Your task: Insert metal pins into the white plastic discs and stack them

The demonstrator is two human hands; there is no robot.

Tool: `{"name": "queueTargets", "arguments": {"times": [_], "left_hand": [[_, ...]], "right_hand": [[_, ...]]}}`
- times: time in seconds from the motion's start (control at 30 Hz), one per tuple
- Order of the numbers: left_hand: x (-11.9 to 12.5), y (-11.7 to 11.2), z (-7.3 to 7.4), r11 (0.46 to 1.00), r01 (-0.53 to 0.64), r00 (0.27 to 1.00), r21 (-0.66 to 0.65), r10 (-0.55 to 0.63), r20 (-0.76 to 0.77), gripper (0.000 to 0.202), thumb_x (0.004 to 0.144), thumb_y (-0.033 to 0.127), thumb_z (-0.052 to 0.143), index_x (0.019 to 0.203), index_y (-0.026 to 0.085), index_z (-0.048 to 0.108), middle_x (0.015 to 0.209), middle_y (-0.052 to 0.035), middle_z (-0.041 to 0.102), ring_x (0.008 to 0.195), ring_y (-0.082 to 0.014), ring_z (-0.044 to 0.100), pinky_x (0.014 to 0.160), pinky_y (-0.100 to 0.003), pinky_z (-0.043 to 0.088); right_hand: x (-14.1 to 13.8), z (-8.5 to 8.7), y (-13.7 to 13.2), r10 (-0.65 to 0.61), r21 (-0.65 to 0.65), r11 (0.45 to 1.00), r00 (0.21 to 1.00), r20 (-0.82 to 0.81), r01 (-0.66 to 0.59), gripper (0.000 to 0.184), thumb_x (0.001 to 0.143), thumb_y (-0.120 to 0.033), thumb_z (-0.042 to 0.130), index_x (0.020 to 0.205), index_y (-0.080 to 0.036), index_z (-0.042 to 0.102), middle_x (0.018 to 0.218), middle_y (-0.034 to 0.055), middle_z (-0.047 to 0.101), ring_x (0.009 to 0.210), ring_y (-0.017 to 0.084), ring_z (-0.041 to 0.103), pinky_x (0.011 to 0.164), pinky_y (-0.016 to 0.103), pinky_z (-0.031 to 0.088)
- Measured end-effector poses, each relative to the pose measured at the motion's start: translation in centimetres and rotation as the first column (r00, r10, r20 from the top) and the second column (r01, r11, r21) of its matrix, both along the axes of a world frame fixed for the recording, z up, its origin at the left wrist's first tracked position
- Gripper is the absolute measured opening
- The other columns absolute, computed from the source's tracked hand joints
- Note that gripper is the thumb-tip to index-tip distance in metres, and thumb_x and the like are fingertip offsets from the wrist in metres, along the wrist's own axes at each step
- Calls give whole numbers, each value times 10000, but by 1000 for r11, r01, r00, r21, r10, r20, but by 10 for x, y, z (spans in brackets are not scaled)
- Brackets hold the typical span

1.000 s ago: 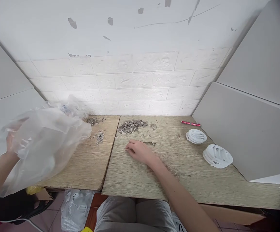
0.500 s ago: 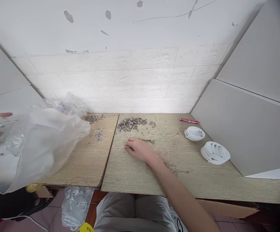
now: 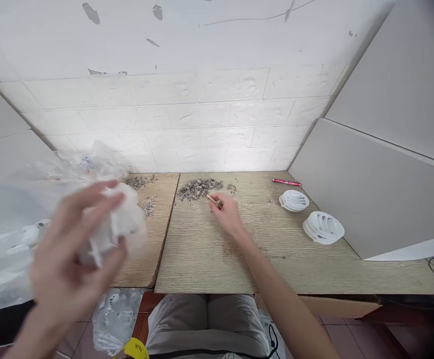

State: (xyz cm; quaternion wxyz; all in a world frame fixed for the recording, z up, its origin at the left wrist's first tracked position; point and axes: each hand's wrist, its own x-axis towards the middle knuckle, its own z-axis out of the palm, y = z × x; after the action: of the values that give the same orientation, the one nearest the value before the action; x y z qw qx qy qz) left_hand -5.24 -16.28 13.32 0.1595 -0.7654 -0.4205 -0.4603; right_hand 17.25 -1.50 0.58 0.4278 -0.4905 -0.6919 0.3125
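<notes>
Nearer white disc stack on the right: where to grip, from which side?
Probably span several outer rims of the stack, coming from the left: the grey panel stands close on its right, and its layers look offset.

Glossy translucent plastic bag [image 3: 0,219]; metallic-looking bits [image 3: 198,189]; wood-grain tabletop [image 3: 202,249].

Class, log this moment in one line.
Left hand: holds blurred white plastic piece; right hand: holds thin tan stick near heaped grey bits; rear: slim red pen.
</notes>
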Motion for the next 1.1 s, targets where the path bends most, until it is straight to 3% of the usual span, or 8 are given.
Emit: {"name": "queueTargets", "arguments": {"times": [0.03, 0.1, 0.2, 0.27, 0.43, 0.6, 0.8, 1.1], "left_hand": [[13, -3, -8, 999, 8, 999, -52, -9, -32, 671, 772, 108, 576, 1388, 354, 475, 1392, -49, 491, 1181, -298, 533, 822, -483, 540], [41, -9, -26, 988, 148, 985, 47, -143, -99, 737, 729, 86, 595, 1408, 334, 454, 1442, -79, 434, 1158, -307, 531, 750, -450, 551], [77, -11, -53, 953, 288, 957, 93, -281, -76, 623, 738, 113, 631, 1300, 367, 544, 1460, -43, 409, 1177, -282, 514, 854, -467, 542], [91, -1, -70, 936, 349, 932, 47, -341, -127, 518, 769, 144, 613, 1245, 344, 573, 1441, -77, 415, 1186, -278, 513, 874, -457, 541], [87, 48, -107, 949, 190, 898, -253, -272, -346, 590, 734, 62, 567, 1296, 242, 543, 1378, -151, 465, 1211, -312, 470, 941, -493, 488], [79, 77, -112, 927, 46, 857, -372, -228, -462, 639, 734, 83, 604, 1333, 281, 504, 1430, -116, 430, 1218, -322, 450, 929, -485, 477], [86, 83, -108, 920, 22, 810, -391, -246, -532, 576, 810, 162, 589, 1364, 255, 459, 1451, -126, 417, 1255, -325, 443, 926, -466, 468], [78, 91, -134, 898, 61, 784, -436, -313, -535, 568, 883, 483, 547, 1365, 196, 459, 1430, -173, 450, 1295, -334, 434, 1005, -510, 415]], "right_hand": [[0, -1, 1, -5, -9, 1000, 1000, 0, 5, 189, 880, -244, 501, 953, -174, 661, 909, 41, 666, 712, 136, 551, 643, 262, 439], [-1, -2, 1, -12, -19, 1000, 1000, 3, 12, 190, 876, -262, 500, 916, -171, 662, 876, 34, 663, 688, 133, 539, 616, 255, 418], [-2, -2, 2, -17, -9, 1000, 1000, -13, 17, 202, 868, -282, 504, 887, -167, 668, 852, 33, 666, 682, 134, 535, 616, 252, 406], [-1, -1, 3, -30, -14, 999, 999, -34, 29, 201, 856, -280, 511, 880, -167, 676, 839, 34, 673, 692, 137, 541, 636, 250, 413], [10, -2, 10, -147, -97, 985, 987, -60, 141, 208, 829, -275, 514, 880, -164, 683, 844, 33, 692, 703, 143, 558, 666, 253, 421], [17, -4, 13, -192, -150, 971, 981, -8, 188, 220, 820, -324, 513, 774, -159, 652, 747, 18, 658, 690, 140, 552, 656, 244, 402], [23, -1, 9, 87, -307, 947, 996, -19, -89, 482, 872, -560, 438, 623, -160, 540, 548, -17, 494, 525, 104, 421, 502, 226, 296], [25, 6, 5, 62, -235, 972, 966, 251, -1, 392, 877, -393, 471, 577, -156, 558, 544, -6, 539, 531, 112, 457, 519, 237, 283]]}}
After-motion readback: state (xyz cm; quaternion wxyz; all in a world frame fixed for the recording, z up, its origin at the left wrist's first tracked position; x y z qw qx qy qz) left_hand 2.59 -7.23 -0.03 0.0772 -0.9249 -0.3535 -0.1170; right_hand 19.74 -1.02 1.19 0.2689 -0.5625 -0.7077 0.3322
